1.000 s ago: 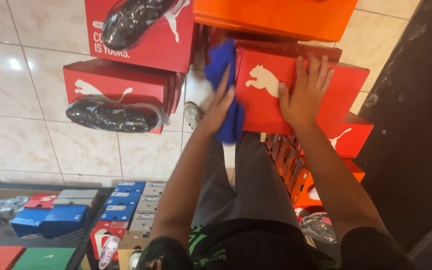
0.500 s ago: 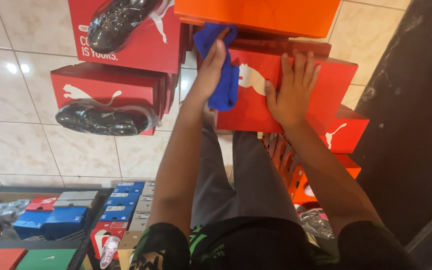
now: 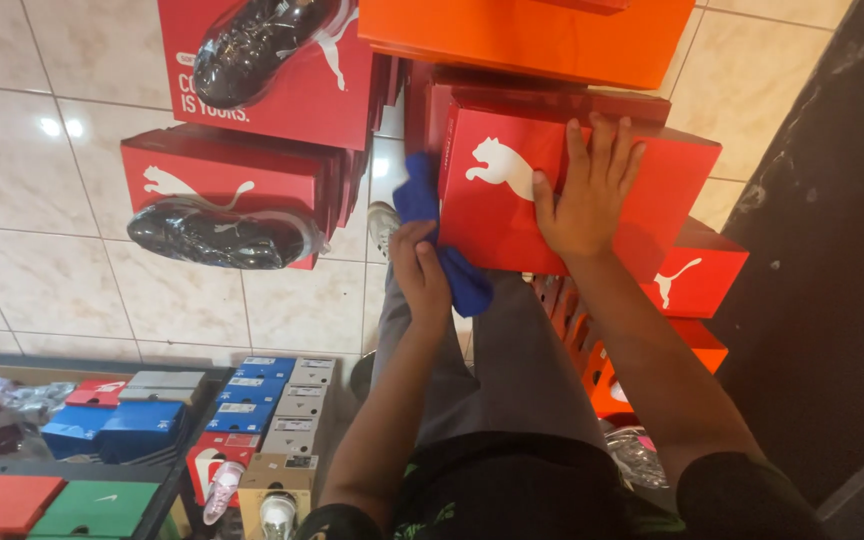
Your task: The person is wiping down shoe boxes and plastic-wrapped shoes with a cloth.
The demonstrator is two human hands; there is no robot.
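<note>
On the stack, a glossy red cardboard shoebox (image 3: 512, 190) is wiped.
Its lid is pressed flat by the open right hand (image 3: 584, 190); a crumpled blue cloth (image 3: 430, 215) is gripped by the left hand (image 3: 420, 268).

Orange box (image 3: 542, 40) cropped by top edge
</note>
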